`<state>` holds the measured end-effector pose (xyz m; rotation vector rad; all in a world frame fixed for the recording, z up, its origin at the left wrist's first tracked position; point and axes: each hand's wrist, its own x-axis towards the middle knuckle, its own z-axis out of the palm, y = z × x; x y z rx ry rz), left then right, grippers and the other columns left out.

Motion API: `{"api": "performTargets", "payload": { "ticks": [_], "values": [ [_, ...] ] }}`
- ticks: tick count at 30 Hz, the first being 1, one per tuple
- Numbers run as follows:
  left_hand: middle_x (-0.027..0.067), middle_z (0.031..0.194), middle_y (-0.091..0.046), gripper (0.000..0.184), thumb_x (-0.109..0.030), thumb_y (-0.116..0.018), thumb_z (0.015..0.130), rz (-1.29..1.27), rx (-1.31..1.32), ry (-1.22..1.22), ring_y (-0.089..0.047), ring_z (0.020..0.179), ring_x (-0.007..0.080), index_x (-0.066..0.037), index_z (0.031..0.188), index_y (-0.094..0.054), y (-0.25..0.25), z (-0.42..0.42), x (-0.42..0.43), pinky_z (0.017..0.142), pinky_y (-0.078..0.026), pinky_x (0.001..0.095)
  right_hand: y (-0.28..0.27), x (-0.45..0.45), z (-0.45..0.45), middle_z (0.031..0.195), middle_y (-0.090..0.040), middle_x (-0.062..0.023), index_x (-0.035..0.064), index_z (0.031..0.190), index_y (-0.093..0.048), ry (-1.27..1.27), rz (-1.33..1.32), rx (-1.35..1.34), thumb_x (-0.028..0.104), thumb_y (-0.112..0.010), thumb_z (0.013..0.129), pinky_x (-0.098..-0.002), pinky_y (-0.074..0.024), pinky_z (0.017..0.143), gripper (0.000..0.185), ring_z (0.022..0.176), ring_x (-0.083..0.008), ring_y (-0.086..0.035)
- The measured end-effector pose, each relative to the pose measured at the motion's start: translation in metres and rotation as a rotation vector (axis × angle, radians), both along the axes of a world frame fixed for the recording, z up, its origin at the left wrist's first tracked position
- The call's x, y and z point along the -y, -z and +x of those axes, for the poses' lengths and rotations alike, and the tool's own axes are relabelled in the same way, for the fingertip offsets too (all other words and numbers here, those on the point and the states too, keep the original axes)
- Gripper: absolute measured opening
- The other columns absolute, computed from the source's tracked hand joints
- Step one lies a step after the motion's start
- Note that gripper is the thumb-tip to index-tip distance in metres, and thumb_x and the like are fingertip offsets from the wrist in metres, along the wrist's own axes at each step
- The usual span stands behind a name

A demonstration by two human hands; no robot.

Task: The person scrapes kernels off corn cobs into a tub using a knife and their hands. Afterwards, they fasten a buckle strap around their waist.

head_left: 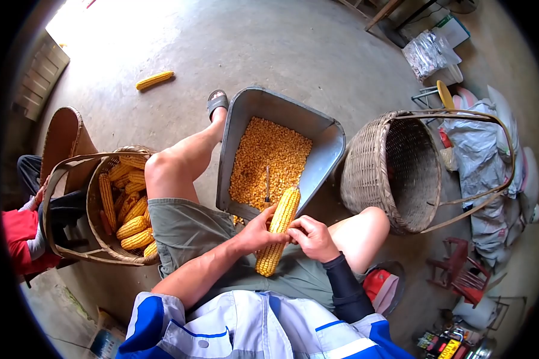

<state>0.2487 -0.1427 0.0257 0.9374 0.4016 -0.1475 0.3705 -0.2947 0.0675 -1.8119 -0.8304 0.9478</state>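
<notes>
A yellow ear of corn (286, 209) lies tilted above my lap, its rows of kernels looking mostly full. My left hand (259, 232) is closed around its middle from the left. On the other side, the bent fingers of my right hand (314, 238) pinch against the ear's edge; exactly what the fingertips grip is hidden. Just beyond the ear, a thin metal tool with a dark handle (268, 185) stands at the near side of a grey metal bin (325, 146). Loose corn kernels (269, 149) cover the bin's floor.
At left, a wicker basket (93, 206) holds several ears of corn, beside a person in a red top (21, 239). One ear (154, 80) lies on the concrete floor. A second wicker basket (365, 173) tips at right, near sacks (479, 143) and a small red chair (459, 269).
</notes>
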Motion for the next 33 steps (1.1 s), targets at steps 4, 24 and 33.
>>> {"api": "performTargets", "payload": {
  "ticks": [4,24,33],
  "values": [
    [0.0080,0.103,-0.061,0.056,-0.014,-0.071,0.087,-0.262,-0.030,-0.142,-0.062,0.092,0.0161,-0.003,0.133,-0.041,-0.006,0.004,-0.006,0.081,-0.055,0.0328,-0.007,0.017,0.008,0.079,-0.063,-0.0024,-0.0001,0.095,-0.059,0.032,-0.093,-0.240,0.010,-0.059,0.096,-0.0237,-0.0507,0.065,0.010,0.069,-0.0083,-0.059],
    [0.0094,0.109,-0.062,0.040,-0.025,-0.057,0.097,-0.297,-0.068,-0.327,-0.064,0.094,0.0185,-0.005,0.130,-0.049,0.011,0.008,-0.015,0.079,-0.054,0.0334,-0.003,-0.021,-0.014,0.076,-0.061,-0.0193,0.0009,0.086,-0.059,-0.114,0.047,0.072,0.015,-0.063,0.093,-0.0398,-0.0495,0.062,0.016,0.071,-0.0357,-0.064],
    [0.0153,0.099,-0.065,0.045,-0.039,-0.051,0.096,-0.528,-0.199,-0.333,-0.065,0.084,0.0269,-0.003,0.123,-0.054,0.033,0.011,-0.020,0.075,-0.055,0.0410,-0.042,0.003,-0.022,0.076,-0.060,-0.0010,0.0023,0.096,-0.059,-0.210,0.122,-0.812,0.011,-0.057,0.099,-0.0209,-0.0447,0.056,0.010,0.062,-0.0054,-0.054]
  ]
}}
